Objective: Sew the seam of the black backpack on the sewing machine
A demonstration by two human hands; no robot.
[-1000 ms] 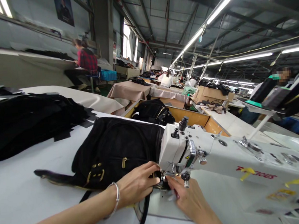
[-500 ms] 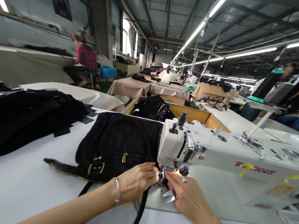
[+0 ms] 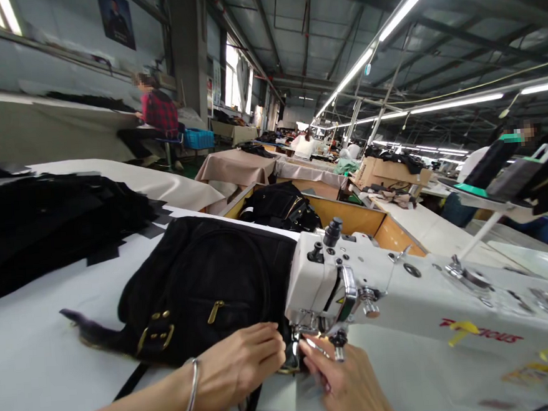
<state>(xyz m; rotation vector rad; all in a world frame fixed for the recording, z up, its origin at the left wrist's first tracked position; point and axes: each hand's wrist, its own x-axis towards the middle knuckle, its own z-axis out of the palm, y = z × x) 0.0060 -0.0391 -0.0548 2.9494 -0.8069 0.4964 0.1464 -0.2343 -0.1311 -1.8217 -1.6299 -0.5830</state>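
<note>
A black handbag with gold buckles and a zip pull lies on the white table, its right edge beside the needle area of a white sewing machine. My left hand, a silver bangle on its wrist, is closed on the bag's edge just left of the presser foot. Under the machine head my right hand is closed around small metal thread snips, whose blades show near the bag's edge. The machine head and my fingers partly hide that spot. A black strap hangs below my left hand.
A pile of black cut pieces lies on the left. Behind the machine, a wooden bin holds another black bag. Thread cones stand at right. A person in a checked shirt sits far left.
The bag and my left hand have shifted left and towards me, away from the needle. In my right hand the snips have swung up from pointing left below the fingers to the bag's edge.
</note>
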